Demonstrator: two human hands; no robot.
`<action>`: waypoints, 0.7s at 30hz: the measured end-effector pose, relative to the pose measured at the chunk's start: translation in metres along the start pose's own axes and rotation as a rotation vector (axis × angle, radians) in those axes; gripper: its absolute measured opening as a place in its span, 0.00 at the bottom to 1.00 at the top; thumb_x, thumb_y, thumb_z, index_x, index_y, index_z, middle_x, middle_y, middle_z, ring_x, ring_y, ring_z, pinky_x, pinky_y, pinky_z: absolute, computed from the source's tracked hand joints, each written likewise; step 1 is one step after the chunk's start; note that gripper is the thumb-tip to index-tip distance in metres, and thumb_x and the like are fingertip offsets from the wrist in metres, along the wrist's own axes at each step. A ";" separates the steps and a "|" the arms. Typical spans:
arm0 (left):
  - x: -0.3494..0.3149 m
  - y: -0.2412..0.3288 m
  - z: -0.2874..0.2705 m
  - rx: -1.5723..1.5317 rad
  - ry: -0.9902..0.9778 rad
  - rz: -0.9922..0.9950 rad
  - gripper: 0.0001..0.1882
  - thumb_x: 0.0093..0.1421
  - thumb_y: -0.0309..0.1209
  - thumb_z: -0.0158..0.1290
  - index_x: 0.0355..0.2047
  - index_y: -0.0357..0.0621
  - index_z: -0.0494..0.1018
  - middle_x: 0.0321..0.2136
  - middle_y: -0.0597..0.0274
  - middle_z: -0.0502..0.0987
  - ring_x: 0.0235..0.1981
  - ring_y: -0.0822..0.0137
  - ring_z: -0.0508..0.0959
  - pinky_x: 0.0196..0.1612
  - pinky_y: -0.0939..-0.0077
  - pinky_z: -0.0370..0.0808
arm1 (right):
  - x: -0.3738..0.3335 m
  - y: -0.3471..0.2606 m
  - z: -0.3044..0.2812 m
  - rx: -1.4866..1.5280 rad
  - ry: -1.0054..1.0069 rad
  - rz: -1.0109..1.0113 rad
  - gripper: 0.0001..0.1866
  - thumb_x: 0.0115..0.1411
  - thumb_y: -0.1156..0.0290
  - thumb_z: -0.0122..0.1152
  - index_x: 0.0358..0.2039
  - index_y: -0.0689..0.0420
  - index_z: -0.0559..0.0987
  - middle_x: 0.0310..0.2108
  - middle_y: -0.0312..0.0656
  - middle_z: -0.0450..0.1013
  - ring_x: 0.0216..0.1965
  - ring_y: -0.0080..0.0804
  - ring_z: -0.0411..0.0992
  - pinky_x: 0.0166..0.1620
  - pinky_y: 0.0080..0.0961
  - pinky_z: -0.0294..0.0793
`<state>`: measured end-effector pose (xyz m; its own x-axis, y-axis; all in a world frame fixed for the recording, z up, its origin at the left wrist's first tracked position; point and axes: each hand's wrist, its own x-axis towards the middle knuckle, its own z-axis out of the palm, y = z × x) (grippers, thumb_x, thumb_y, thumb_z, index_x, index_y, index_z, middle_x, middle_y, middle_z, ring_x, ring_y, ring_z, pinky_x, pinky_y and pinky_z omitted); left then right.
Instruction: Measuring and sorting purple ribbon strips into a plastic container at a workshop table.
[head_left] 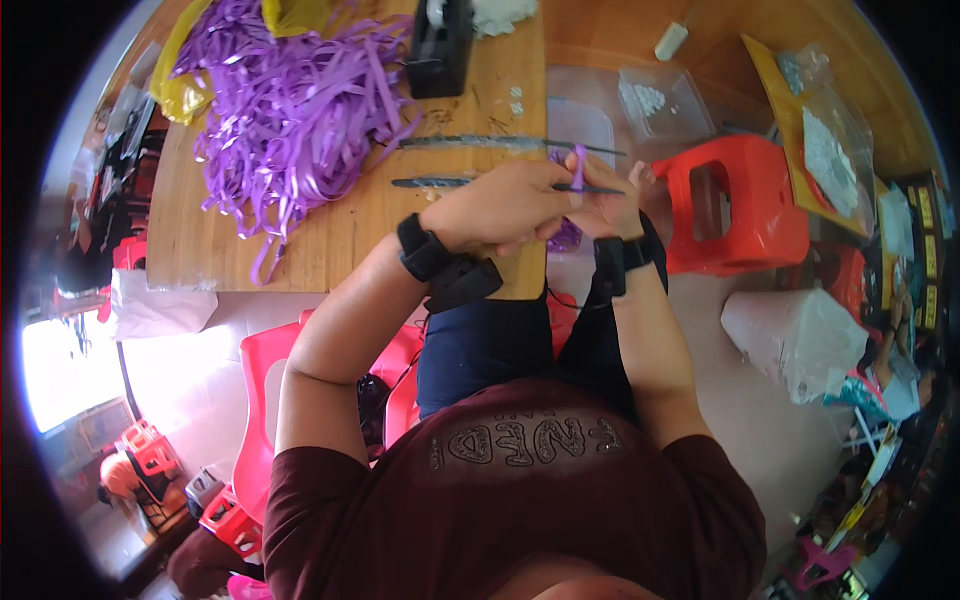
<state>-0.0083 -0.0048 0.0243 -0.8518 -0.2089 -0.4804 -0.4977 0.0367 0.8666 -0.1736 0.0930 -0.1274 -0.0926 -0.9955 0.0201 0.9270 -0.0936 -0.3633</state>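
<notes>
My left hand [510,205] reaches over the table's right edge, its fingers curled and pinching at a strip of purple ribbon [579,172]. Just beyond that edge, my right hand [608,212] is closed around the same ribbon from the other side. The ribbon crosses a thin dark rod [430,183] that juts out past the table; whether it is looped or knotted there is hidden by my fingers. A second dark rod [470,142] lies roughly parallel, farther away, apparently taped to the tabletop. More purple ribbon [565,238] hangs below my hands.
A big tangled pile of purple ribbon [290,120] spills from a yellow bag [180,85] on the wooden table [190,250]. A black tape dispenser [440,60] stands at the back. To the right are a red stool [775,200], a clear box [690,120] and a white sack [790,340].
</notes>
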 end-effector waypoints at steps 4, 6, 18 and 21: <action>-0.002 -0.003 0.001 0.038 -0.021 0.063 0.14 0.67 0.40 0.48 0.41 0.41 0.72 0.17 0.67 0.70 0.10 0.76 0.67 0.11 0.78 0.61 | -0.006 -0.007 -0.008 -0.065 0.114 -0.054 0.11 0.63 0.73 0.57 0.45 0.60 0.79 0.43 0.42 0.78 0.48 0.37 0.75 0.52 0.39 0.73; 0.001 -0.010 0.003 0.062 -0.002 0.097 0.16 0.66 0.42 0.49 0.43 0.41 0.73 0.18 0.65 0.72 0.11 0.73 0.69 0.12 0.76 0.64 | -0.012 -0.006 -0.003 -0.091 0.101 -0.021 0.11 0.63 0.73 0.57 0.45 0.60 0.79 0.43 0.41 0.78 0.48 0.37 0.75 0.53 0.39 0.73; -0.059 -0.038 0.013 0.356 0.432 0.587 0.21 0.60 0.37 0.53 0.51 0.40 0.74 0.29 0.47 0.80 0.33 0.46 0.80 0.39 0.58 0.76 | -0.061 -0.050 -0.019 -0.119 0.178 -0.140 0.07 0.65 0.67 0.60 0.41 0.54 0.77 0.28 0.34 0.70 0.35 0.29 0.68 0.40 0.27 0.68; -0.097 -0.055 0.006 0.430 0.658 0.587 0.17 0.59 0.34 0.53 0.48 0.45 0.76 0.27 0.47 0.79 0.31 0.49 0.80 0.35 0.57 0.76 | -0.056 -0.044 -0.029 -0.302 0.357 -0.125 0.06 0.65 0.71 0.59 0.42 0.55 0.77 0.29 0.35 0.72 0.32 0.28 0.68 0.38 0.26 0.68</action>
<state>0.1010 0.0193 0.0222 -0.7870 -0.5415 0.2957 -0.1521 0.6348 0.7576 -0.2201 0.1538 -0.1392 -0.3649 -0.9045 -0.2208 0.7588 -0.1514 -0.6335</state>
